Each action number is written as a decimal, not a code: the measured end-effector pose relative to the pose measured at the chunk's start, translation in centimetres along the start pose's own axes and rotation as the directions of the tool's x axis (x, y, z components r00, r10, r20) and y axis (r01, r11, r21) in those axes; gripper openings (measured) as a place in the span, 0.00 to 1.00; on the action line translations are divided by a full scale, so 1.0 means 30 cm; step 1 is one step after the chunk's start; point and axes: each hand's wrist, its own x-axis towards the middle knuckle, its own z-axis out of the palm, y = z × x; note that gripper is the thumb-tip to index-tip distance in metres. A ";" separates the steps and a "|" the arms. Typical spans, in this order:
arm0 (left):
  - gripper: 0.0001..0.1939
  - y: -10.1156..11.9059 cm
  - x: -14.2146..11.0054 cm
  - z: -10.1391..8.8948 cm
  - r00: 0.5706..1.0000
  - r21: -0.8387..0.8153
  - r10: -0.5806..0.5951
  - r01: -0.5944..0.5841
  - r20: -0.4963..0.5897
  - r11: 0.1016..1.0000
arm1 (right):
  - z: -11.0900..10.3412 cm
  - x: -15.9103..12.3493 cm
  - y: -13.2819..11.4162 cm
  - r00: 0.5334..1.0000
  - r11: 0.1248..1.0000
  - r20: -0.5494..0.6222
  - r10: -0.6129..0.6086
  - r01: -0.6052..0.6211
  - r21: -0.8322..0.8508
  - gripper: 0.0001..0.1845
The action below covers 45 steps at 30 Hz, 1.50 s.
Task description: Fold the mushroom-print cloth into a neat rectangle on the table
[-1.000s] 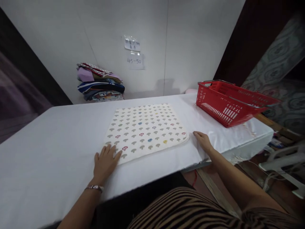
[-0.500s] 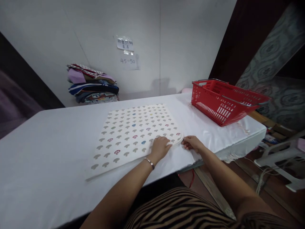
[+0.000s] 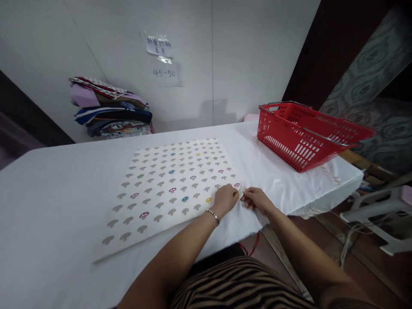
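Note:
A square white cloth with a mushroom print (image 3: pixel 167 189) lies flat on the white table (image 3: pixel 48 189). My left hand (image 3: pixel 225 199), with a bracelet on the wrist, rests on the cloth's near right corner with its fingers curled around the edge. My right hand (image 3: pixel 255 199) is right beside it, pinching the same corner. The two hands almost touch.
A red plastic basket (image 3: pixel 305 135) stands at the table's right end. A pile of folded fabrics (image 3: pixel 109 109) sits at the back left against the wall. Paper notes (image 3: pixel 161 58) hang on the wall. The table's right edge drops off past the basket.
My left hand crossed from the cloth's near left corner to its near right corner. My right hand closed from flat on the table into a pinch on that corner.

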 end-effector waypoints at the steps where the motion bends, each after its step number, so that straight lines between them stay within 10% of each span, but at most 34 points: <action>1: 0.15 0.001 0.000 -0.002 1.000 -0.004 -0.002 0.002 0.000 1.000 | -0.001 -0.001 0.000 1.000 1.000 0.000 -0.005 0.005 0.002 0.06; 8: 0.13 0.019 -0.011 -0.007 0.996 -0.015 0.085 -0.085 0.014 0.996 | 0.000 -0.014 -0.010 0.999 0.999 0.009 -0.045 0.045 -0.001 0.07; 20: 0.12 0.011 -0.001 -0.026 0.996 -0.099 -0.084 0.082 -0.019 0.992 | 0.021 -0.015 0.007 0.982 0.989 -0.121 -0.145 0.145 -0.013 0.08; 24: 0.12 0.013 -0.004 -0.020 0.996 -0.121 -0.090 0.087 -0.025 0.989 | 0.032 -0.009 0.020 0.944 0.934 -0.105 -0.311 0.284 -0.214 0.08; 31: 0.12 0.005 -0.003 -0.011 0.995 -0.156 -0.086 0.076 -0.058 0.985 | 0.030 0.021 -0.013 0.948 0.816 -0.131 -0.290 0.173 -0.552 0.10; 38: 0.11 0.012 -0.010 -0.022 0.998 -0.057 -0.049 0.046 -0.043 0.997 | 0.029 0.015 -0.028 0.986 0.987 -0.112 -0.120 0.107 -0.116 0.12; 45: 0.11 0.044 -0.014 -0.044 0.999 0.081 0.019 -0.016 -0.046 0.997 | -0.002 0.003 -0.024 0.998 0.978 -0.015 -0.066 0.067 0.197 0.14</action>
